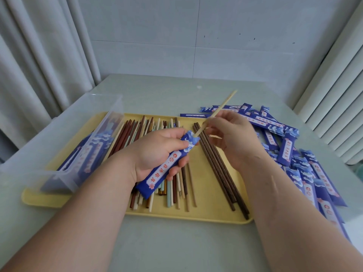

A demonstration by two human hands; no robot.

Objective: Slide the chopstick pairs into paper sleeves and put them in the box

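Chopstick [220, 108], pale and thin, slants above the tray [206, 209], its tip at the mouth of the blue sleeve [165, 169]. The right hand [231, 138] pinches it and the left hand [157, 152] grips the sleeve. The box [39, 146] blurs its contents.

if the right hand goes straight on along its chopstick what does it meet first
Likely the open mouth of the blue paper sleeve held by the left hand; the pale chopstick in the right hand has its tip there, though depth is unclear.
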